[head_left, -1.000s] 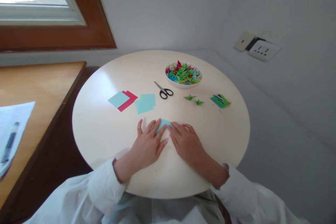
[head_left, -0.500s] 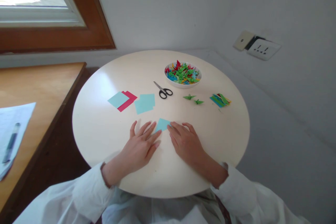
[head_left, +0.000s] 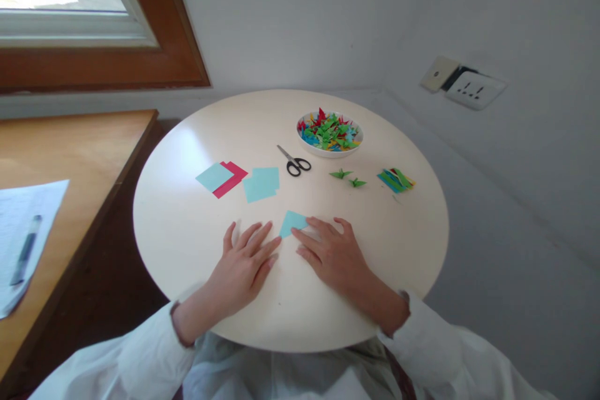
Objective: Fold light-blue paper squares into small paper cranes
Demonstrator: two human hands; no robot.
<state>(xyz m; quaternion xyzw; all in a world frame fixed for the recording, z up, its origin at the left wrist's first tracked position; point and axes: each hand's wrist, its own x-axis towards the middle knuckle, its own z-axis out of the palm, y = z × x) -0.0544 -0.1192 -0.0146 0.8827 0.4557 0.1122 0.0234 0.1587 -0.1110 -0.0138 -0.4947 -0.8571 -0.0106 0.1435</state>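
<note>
A small light-blue folded paper point(head_left: 292, 222) lies on the round cream table point(head_left: 187, 244) in front of me. My right hand point(head_left: 330, 253) lies flat beside it, fingers spread, with the fingertips touching the paper's near edge. My left hand point(head_left: 244, 259) rests flat on the table just left of the paper, fingers stretched out and a little apart from it, holding nothing.
Farther back lie light-blue and red paper sheets point(head_left: 220, 177), more light-blue sheets point(head_left: 261, 184), black scissors point(head_left: 294, 162), a white bowl point(head_left: 328, 151) of coloured paper cranes, two green cranes point(head_left: 347, 178) and a stack of coloured strips point(head_left: 396, 180). A wooden desk point(head_left: 70, 150) with a sheet and a pen stands on the left.
My left hand has slid back and left off the blue paper, uncovering it. My right hand has stayed at the paper's right edge.
</note>
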